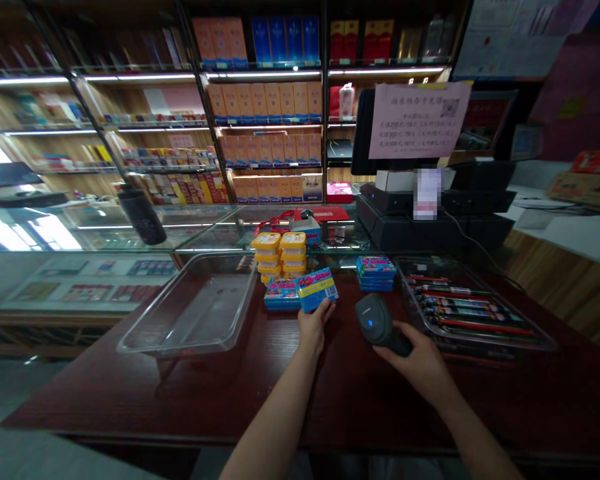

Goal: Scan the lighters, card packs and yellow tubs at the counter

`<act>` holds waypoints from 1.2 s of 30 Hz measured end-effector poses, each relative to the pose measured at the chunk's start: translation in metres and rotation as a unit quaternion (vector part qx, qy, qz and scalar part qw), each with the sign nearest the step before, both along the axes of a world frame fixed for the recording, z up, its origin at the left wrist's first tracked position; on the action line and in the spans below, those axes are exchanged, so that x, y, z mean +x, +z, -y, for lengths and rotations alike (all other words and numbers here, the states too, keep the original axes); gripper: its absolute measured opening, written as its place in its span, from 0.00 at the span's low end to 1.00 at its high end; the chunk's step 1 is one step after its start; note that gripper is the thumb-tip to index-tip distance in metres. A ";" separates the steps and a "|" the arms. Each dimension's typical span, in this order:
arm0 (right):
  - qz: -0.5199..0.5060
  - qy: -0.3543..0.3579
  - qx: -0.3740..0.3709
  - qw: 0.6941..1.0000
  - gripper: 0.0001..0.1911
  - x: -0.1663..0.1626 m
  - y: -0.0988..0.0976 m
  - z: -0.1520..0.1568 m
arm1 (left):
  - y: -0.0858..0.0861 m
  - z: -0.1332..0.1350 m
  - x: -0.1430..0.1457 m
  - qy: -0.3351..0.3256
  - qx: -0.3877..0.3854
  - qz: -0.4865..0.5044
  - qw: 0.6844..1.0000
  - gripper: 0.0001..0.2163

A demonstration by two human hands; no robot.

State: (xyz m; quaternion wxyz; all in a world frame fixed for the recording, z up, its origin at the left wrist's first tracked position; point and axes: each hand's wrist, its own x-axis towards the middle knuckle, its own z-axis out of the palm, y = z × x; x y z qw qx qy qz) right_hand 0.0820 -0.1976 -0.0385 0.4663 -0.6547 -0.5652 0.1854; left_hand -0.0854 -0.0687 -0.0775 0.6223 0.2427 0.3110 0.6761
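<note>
My left hand (314, 325) is closed on a small blue box (317, 288) with a yellow band, its barcode side turned toward me. In my right hand (415, 350) is a dark handheld barcode scanner (375, 320) with a lit blue mark, its head angled toward the box. Just left of the held box lies a stack of similar blue boxes (281, 297). Another stack of blue boxes (376, 273) stands behind the scanner. Yellow-lidded tubs (280, 248) are piled behind the left stack.
A clear plastic tray (180, 343) sits at the left of the dark red table (205, 400). At the right, a second clear tray (547, 341) holds many pens or pencils. A monitor (364, 133) with a paper notice and a glass counter (215, 230) are behind.
</note>
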 end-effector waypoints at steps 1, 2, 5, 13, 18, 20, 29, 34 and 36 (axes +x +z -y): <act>-0.065 0.018 -0.010 0.998 0.21 -0.002 0.006 0.002 | -0.001 -0.001 0.000 -0.002 0.001 0.002 1.000 0.19; -0.123 0.035 -0.035 0.991 0.21 -0.005 0.010 0.005 | -0.002 -0.001 0.000 -0.004 0.002 0.003 1.000 0.19; -0.244 0.081 -0.113 0.960 0.22 -0.012 0.017 0.014 | -0.004 -0.001 0.000 -0.011 0.009 0.005 1.000 0.18; -0.303 0.107 -0.129 0.938 0.25 -0.027 0.009 0.021 | -0.003 -0.001 0.002 -0.011 0.013 0.005 1.000 0.18; -0.297 0.104 -0.124 0.941 0.25 -0.026 0.014 0.019 | -0.003 -0.002 0.004 -0.005 0.014 -0.013 1.000 0.16; -0.295 0.102 -0.124 0.942 0.25 -0.026 0.014 0.019 | -0.004 -0.002 0.003 -0.010 0.015 -0.015 1.000 0.17; -0.061 0.072 -0.087 0.992 0.23 -0.011 0.015 0.009 | 0.000 0.003 0.001 -0.016 0.017 -0.016 1.000 0.20; 0.278 0.011 -0.032 0.960 0.19 0.005 0.005 -0.002 | 0.002 0.006 0.003 0.013 0.038 -0.077 0.996 0.20; 0.333 0.012 -0.008 0.943 0.18 0.009 -0.009 -0.006 | 0.002 0.008 0.004 0.037 0.071 -0.134 0.988 0.19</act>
